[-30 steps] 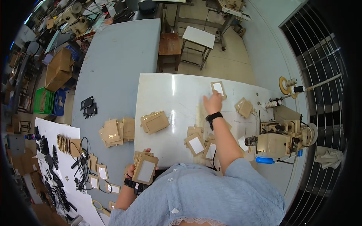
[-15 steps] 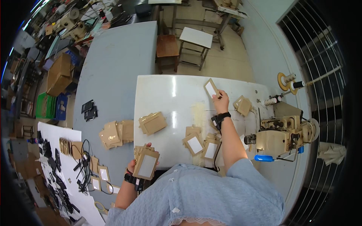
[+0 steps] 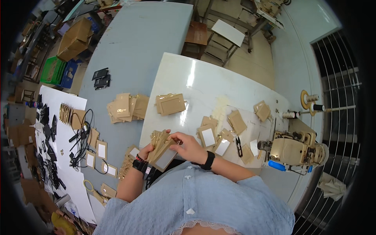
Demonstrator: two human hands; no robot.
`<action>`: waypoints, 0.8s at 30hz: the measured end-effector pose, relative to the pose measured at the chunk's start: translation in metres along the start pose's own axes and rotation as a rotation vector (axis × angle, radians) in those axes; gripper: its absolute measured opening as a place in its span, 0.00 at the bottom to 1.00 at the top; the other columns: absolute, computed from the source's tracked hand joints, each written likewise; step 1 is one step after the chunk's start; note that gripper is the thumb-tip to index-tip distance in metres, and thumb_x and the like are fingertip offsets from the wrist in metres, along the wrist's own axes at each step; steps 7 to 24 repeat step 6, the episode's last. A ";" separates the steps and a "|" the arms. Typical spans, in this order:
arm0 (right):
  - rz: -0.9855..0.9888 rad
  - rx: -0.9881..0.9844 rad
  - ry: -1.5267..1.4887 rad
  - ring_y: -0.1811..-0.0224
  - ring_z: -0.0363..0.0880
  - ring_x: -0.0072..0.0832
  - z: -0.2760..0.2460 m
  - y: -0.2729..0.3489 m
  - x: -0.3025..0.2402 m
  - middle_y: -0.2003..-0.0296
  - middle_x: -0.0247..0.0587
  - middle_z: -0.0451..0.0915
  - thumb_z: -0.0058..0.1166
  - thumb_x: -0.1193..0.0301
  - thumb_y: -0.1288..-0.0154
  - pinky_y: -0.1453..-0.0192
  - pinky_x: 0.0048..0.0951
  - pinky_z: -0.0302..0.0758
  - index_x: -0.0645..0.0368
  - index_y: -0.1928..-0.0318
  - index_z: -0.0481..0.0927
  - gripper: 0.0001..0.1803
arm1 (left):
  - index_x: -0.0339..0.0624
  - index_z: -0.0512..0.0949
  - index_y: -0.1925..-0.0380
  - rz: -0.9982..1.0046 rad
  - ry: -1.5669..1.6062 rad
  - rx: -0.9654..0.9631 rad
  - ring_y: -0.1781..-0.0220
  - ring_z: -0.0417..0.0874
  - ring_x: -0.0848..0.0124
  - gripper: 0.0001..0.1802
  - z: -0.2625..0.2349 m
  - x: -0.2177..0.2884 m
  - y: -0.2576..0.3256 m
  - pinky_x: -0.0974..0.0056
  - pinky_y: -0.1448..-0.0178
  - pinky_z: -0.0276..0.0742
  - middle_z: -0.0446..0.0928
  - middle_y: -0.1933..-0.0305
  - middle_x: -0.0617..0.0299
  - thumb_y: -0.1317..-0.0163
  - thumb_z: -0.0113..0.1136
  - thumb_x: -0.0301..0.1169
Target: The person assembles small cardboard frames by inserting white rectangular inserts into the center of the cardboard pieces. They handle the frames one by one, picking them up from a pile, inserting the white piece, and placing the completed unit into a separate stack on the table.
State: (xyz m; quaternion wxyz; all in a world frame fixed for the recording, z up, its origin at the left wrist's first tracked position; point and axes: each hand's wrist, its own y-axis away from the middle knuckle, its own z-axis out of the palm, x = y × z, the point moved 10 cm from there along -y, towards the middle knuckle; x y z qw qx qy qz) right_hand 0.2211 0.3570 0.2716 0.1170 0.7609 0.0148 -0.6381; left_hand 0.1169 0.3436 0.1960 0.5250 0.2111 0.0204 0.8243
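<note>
My left hand (image 3: 145, 152) is closed round a thick stack of tan card holders (image 3: 166, 158) with gold-coloured clasps, held just off the table's near edge. The front holder of the stack shows a pale window. My right hand (image 3: 190, 148) pinches the top edge of a holder at the front of the same stack; its fingertips partly cover the edges there. To the right on the white table lie loose card holders with white cards (image 3: 208, 137), a tan pile (image 3: 237, 121) and black thread snips (image 3: 239, 146). Another pile of holders (image 3: 170, 103) sits beyond my hands.
A sewing machine (image 3: 293, 149) with thread spools (image 3: 311, 98) stands at the right. On the left, a grey table (image 3: 129, 51) carries more holders (image 3: 124, 107) and black items (image 3: 101, 78). Black cables (image 3: 80, 135) and yellow-handled scissors (image 3: 89, 185) lie nearer me on that side.
My right hand has come back from the far right of the white table to the stack in my left hand. The view has turned, and a tan pile shows where my right arm was.
</note>
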 end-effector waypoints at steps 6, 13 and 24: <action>-0.079 0.021 0.263 0.51 0.73 0.37 0.019 0.034 0.008 0.56 0.44 0.70 0.63 0.69 0.42 0.45 0.35 0.72 0.54 0.45 0.69 0.26 | 0.42 0.45 0.28 -0.105 -0.064 0.282 0.33 0.69 0.59 0.57 -0.064 -0.054 0.065 0.59 0.33 0.68 0.60 0.29 0.48 0.49 0.67 0.51; -0.079 0.021 0.263 0.51 0.73 0.37 0.019 0.034 0.008 0.56 0.44 0.70 0.63 0.69 0.42 0.45 0.35 0.72 0.54 0.45 0.69 0.26 | 0.42 0.45 0.28 -0.105 -0.064 0.282 0.33 0.69 0.59 0.57 -0.064 -0.054 0.065 0.59 0.33 0.68 0.60 0.29 0.48 0.49 0.67 0.51; -0.079 0.021 0.263 0.51 0.73 0.37 0.019 0.034 0.008 0.56 0.44 0.70 0.63 0.69 0.42 0.45 0.35 0.72 0.54 0.45 0.69 0.26 | 0.42 0.45 0.28 -0.105 -0.064 0.282 0.33 0.69 0.59 0.57 -0.064 -0.054 0.065 0.59 0.33 0.68 0.60 0.29 0.48 0.49 0.67 0.51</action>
